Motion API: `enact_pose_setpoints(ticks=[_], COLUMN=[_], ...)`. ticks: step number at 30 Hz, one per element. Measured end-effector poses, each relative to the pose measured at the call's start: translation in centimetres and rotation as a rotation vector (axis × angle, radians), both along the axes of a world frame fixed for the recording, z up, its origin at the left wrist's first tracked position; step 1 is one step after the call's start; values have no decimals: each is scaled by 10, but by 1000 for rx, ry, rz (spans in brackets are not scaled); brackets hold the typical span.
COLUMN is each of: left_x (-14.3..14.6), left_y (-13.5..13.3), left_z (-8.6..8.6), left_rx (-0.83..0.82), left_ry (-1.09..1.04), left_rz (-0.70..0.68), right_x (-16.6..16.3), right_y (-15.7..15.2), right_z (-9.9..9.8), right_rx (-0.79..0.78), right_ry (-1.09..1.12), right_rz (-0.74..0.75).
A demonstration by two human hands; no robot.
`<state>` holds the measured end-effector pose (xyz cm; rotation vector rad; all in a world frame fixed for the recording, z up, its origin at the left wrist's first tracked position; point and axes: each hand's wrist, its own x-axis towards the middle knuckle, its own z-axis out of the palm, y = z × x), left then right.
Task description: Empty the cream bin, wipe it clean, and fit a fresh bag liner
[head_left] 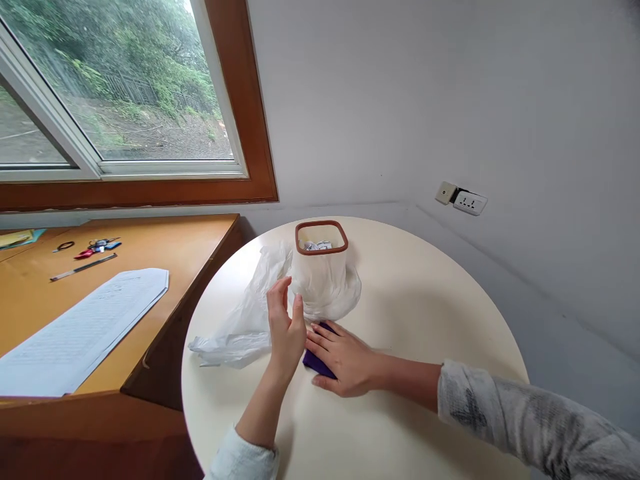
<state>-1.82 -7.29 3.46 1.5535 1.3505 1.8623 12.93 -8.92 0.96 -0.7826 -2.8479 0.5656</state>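
My right hand lies flat on a folded dark purple cloth, pressing it against the round cream table. Its fingers are stretched out and cover much of the cloth. My left hand is raised just left of the cloth, thumb and bent fingers apart, with nothing visible between them. Behind both hands stands a small bin with a brown rim, lined with a thin white plastic bag. Crumpled white scraps show inside it. More white plastic spreads over the table to the left.
A wooden desk adjoins on the left, bearing a stack of papers, a pen, keys and a black ring-shaped band. The wall with a socket borders the table behind and right. A window is above the desk.
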Motion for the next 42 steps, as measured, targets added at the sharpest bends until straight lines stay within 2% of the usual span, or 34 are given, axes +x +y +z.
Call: enact_pose_setpoints(ticks=[8,14,17,19,23,26,29,32,34,35,37,39,42], left_x=[0,-1,0,2,0,-8,-13,-4,9,16,31,41,49], left_y=[-3,0,0,-3,-15,-21,-23,-26,-32,-36,-44,-51,-57], left_z=[0,-8,-10,-11,-9,2,27,56,63,61,46,19,-20], left_rx=[-4,-3,1,-2,14,8,-50,-59,-31,-27,-50,-93,-205], left_ry=[20,81,114,154,308,489,629,784,892,944,1041,1115,1220], left_rz=[6,31,50,68,46,-59,-110,-167,-236,-293,-434,-548,-606], right_x=[-37,-44,-42,-35,3,50,94,124,136,140,146,151,157], right_y=[31,36,32,27,13,8,4,-4,-10,-14,-20,-24,-28], right_z=[-10,-7,-9,-13,-16,0,35,70,78,76,57,27,-12], right_rx=[152,210,217,226,238,307,414,517,537,526,457,331,144], right_ry=[92,166,240,321,403,368,376,353,282,231,107,-23,-157], right_rz=[26,56,41,-28,-184,-212,-304,-423,-466,-473,-454,-403,-343])
